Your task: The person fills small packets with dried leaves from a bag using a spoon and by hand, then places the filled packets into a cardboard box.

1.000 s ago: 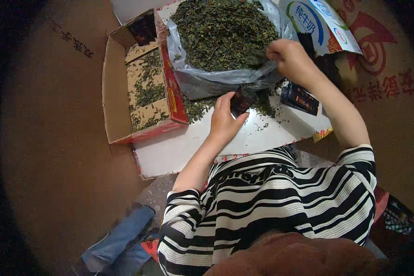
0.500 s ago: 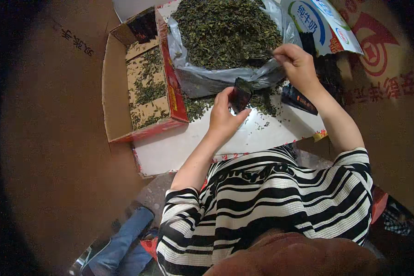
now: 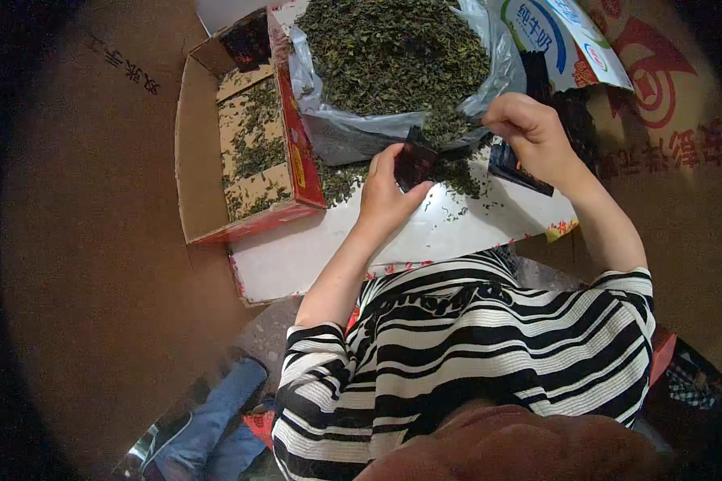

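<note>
My left hand (image 3: pixel 387 191) is closed around a small dark pouch (image 3: pixel 415 164), held upright above the white board. My right hand (image 3: pixel 529 132) pinches the end of what looks like a spoon, its bowl hidden under a heap of dried tea leaves (image 3: pixel 448 124). That heap is at the near rim of a clear plastic bag (image 3: pixel 337 132), just right of the pouch's top. A large mound of tea leaves (image 3: pixel 393 56) fills the bag.
An open cardboard box (image 3: pixel 196 152) with a red side and scattered leaves stands left of the bag. Dark packets (image 3: pixel 521 168) lie at the right. A milk carton panel (image 3: pixel 565 40) is behind them. Loose leaves (image 3: pixel 457 176) lie on the white board (image 3: pixel 297 256).
My right hand has moved slightly right and toward me, bringing a heap of leaves from the mound to the bag's near rim. The pouch has shifted slightly left and toward me.
</note>
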A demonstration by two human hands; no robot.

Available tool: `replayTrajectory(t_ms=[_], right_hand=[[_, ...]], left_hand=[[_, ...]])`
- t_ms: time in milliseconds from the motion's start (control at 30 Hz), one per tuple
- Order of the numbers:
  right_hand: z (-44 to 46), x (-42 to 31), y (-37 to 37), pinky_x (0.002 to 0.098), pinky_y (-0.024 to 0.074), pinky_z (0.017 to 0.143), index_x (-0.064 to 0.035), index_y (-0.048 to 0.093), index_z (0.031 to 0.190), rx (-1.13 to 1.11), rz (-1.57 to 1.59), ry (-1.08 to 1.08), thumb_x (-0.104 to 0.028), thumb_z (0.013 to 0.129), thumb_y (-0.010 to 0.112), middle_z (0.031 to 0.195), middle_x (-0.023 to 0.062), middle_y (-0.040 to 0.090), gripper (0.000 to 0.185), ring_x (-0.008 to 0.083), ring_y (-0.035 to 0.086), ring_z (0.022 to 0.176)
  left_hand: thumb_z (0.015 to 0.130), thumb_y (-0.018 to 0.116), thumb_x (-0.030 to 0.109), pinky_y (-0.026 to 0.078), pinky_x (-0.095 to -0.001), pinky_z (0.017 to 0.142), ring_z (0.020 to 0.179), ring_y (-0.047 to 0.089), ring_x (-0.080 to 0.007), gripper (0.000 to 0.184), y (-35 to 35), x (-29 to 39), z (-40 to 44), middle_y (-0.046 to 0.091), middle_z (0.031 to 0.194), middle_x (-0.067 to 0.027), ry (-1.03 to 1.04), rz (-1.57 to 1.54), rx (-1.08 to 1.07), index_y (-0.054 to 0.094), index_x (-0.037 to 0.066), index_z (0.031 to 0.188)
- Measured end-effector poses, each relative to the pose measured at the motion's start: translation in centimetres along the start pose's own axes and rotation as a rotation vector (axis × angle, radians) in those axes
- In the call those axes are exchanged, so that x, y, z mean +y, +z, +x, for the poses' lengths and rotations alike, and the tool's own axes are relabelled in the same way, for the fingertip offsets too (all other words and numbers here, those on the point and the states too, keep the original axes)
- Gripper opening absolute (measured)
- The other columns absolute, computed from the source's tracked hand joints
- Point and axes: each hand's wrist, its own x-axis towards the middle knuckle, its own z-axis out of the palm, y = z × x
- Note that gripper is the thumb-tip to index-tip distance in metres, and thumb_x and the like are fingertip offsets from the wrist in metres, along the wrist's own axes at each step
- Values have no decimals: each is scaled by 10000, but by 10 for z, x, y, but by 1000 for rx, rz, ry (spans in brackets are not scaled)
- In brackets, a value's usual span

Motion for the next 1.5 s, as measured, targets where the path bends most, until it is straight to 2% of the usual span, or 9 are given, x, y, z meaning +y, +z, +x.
replayTrajectory(t_ms=[167, 267, 400, 567, 667, 800, 967, 1233, 1500], right_hand=[[3, -9, -2, 308, 478, 759, 25, 594, 903, -141, -116, 9, 154, 729, 565, 922, 126, 595, 219, 268, 602, 873], [9, -22, 0, 351, 494, 751, 27, 593, 889, -215, -318, -159, 142, 674, 572, 912, 156, 587, 245, 340, 590, 887], [9, -27, 9, 397, 490, 757, 19, 597, 890, -289, -441, -243, 79, 629, 591, 920, 153, 582, 268, 365, 576, 899], [7, -41, 5, 399, 478, 762, 16, 593, 902, -276, -564, -338, 17, 623, 597, 937, 144, 573, 279, 337, 571, 883], [7, -46, 8, 381, 464, 708, -25, 555, 746, -191, -604, -424, -107, 698, 556, 799, 112, 532, 95, 295, 562, 790], [6, -46, 20, 359, 458, 716, -43, 552, 729, -286, -592, -473, -137, 691, 555, 799, 91, 529, 101, 260, 555, 789], [6, -57, 19, 349, 454, 720, -54, 553, 723, -272, -647, -518, -140, 682, 559, 813, 81, 532, 95, 240, 549, 798], [2, -55, 24, 364, 463, 760, 3, 585, 842, -369, -612, -472, -104, 690, 567, 905, 122, 558, 187, 285, 561, 820], [10, -42, -3, 391, 473, 760, 5, 589, 867, -82, -638, -289, 25, 646, 577, 927, 155, 577, 222, 337, 574, 873]], left_hand=[[662, 782, 156, 448, -395, 909, 1074, 526, -352, 657, 2, 0, -2, 520, 1156, -191, 44, 91, 6, 454, 15, 1214], [662, 786, 163, 440, -396, 921, 1081, 523, -353, 668, 5, -4, -4, 519, 1161, -194, 61, 116, 5, 453, 11, 1220], [661, 791, 169, 433, -392, 933, 1082, 522, -348, 678, 7, -6, -5, 517, 1163, -194, 63, 116, -2, 451, 5, 1224], [673, 776, 141, 442, -400, 917, 1079, 516, -363, 646, 7, -9, -8, 509, 1160, -194, 33, 58, 2, 446, 3, 1210], [671, 776, 139, 443, -397, 916, 1072, 518, -358, 645, 8, -8, -9, 508, 1154, -191, 21, 24, 0, 446, 2, 1208], [667, 775, 133, 444, -392, 911, 1062, 522, -351, 643, 11, -7, -10, 509, 1148, -187, 45, 26, 7, 447, 2, 1205], [658, 776, 129, 443, -387, 910, 1058, 524, -344, 647, 9, -8, -12, 510, 1144, -183, 40, 17, 36, 448, 4, 1202], [653, 795, 149, 458, -360, 897, 1034, 546, -308, 684, 16, -7, -11, 515, 1145, -177, 33, 22, 39, 446, 4, 1223], [672, 781, 147, 451, -366, 898, 1044, 537, -317, 651, 9, -7, -14, 511, 1143, -173, 1, -22, 45, 449, 11, 1214]])
